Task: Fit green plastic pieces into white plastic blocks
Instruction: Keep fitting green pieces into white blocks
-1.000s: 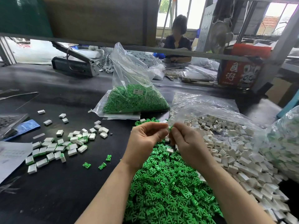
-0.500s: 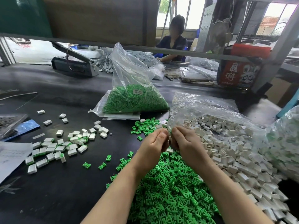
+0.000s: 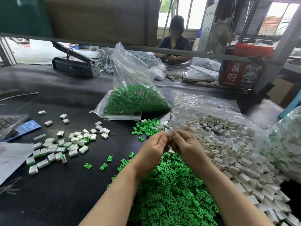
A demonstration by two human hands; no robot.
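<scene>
I have both hands raised together at the centre of the frame, the left hand [image 3: 155,146] and right hand [image 3: 184,145] with fingers curled and fingertips meeting; whatever they pinch is hidden between them, so I cannot tell which piece each one has hold of, though I judge a green piece is being pressed into a white block there. They work directly above the loose pile of green pieces [image 3: 172,198] at lower centre, with the heap of white blocks [image 3: 236,154] spilling from an open clear bag just to its right, so both supplies sit within easy reach. Finished blocks [image 3: 60,149], white with green showing at an edge, lie scattered at left on the black counter [image 3: 68,198], apart from the raw stock. A clear bag of green pieces [image 3: 135,98] stands beyond, its small white label too small to read. The red box [image 3: 241,74] at upper right carries large white characters I cannot make out reliably.
</scene>
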